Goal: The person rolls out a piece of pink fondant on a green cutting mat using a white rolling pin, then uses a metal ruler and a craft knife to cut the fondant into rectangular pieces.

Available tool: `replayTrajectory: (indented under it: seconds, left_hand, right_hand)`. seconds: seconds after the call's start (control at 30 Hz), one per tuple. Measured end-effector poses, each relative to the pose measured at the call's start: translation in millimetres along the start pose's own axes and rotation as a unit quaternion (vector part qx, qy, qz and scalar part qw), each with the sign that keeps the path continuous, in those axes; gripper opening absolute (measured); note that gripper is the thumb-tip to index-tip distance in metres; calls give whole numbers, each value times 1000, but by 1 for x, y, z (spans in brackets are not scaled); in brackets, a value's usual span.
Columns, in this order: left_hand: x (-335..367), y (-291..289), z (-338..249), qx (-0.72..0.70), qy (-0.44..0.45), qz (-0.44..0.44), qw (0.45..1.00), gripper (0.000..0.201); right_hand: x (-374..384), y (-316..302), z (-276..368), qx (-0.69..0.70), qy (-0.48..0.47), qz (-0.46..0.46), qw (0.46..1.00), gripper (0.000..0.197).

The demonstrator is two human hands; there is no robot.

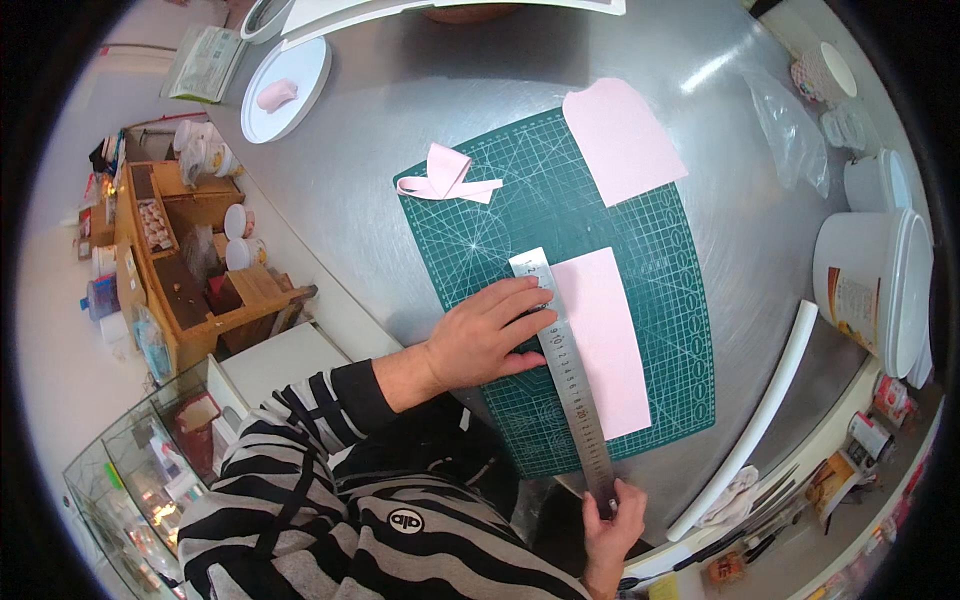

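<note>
A long metal ruler point(570, 375) lies aslant along the left edge of a flat pale pink sheet point(605, 345), on a green cutting mat point(660, 290). My left hand point(492, 335) holds the ruler near its far end, fingertips pressed on it. At the near end, past the mat's edge, my right hand point(615, 525) pinches the ruler between thumb and fingers. A larger pink piece with a rounded far edge point(625, 140) overlaps the mat's far right corner. Folded pink strips point(445, 178) rest at its far left.
Beyond the mat, a white round lid point(287, 90) carries a pink lump point(277, 95). A white rod point(745, 420) lies on the metal table point(450, 80) at right, near white tubs point(860, 280) and a clear plastic bag point(790, 130). Wooden shelving point(190, 270) stands at left.
</note>
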State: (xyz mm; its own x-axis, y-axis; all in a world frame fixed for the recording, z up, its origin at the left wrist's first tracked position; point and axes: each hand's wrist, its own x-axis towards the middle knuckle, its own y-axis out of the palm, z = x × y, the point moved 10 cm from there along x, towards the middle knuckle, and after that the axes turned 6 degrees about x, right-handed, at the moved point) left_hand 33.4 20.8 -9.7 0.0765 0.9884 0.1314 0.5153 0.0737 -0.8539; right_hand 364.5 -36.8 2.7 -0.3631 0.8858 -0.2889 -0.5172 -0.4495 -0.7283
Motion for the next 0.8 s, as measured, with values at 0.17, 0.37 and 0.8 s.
replayTrajectory:
  seconds: [0.17,0.37,0.8]
  left_hand:
    - [1,-2,0,-1,6,-5,1000,58]
    - [-3,4,6,7,3,11,1000,55]
    - [0,16,-1,84,31,30,996,56]
  right_hand:
    - [4,1,3,20,6,2,1000,48]
    - [6,4,6,-1,-16,-14,1000,44]
    - [0,7,-12,7,31,-3,999,49]
